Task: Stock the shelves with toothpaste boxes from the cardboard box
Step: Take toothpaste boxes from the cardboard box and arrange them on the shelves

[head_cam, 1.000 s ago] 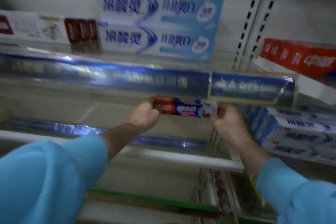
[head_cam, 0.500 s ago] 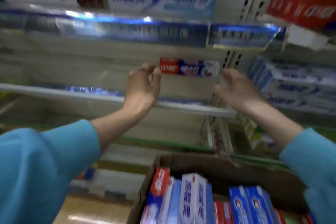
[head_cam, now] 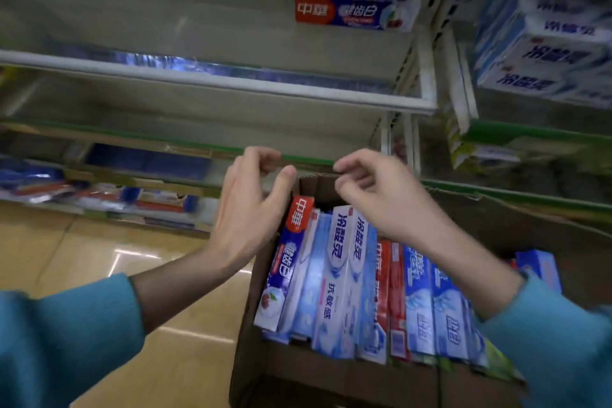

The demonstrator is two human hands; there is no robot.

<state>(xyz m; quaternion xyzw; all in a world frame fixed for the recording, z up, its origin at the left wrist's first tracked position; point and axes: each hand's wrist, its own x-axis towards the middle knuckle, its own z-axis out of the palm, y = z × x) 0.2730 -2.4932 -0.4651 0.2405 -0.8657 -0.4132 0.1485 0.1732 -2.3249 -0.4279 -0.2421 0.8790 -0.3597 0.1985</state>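
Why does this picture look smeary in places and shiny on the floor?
Head view: the camera's motion smears the white metal shelf edges and stacked blue-white boxes at right; glare streaks the glossy tan floor; the wide lens bends straight lines; the boxes in the brown cardboard box read sharper.

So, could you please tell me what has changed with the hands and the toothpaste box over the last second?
Both hands let go of the red-and-blue toothpaste box, leaving it on the shelf. The left hand and right hand then came down, holding nothing, over the cardboard box. The placed box stayed put.
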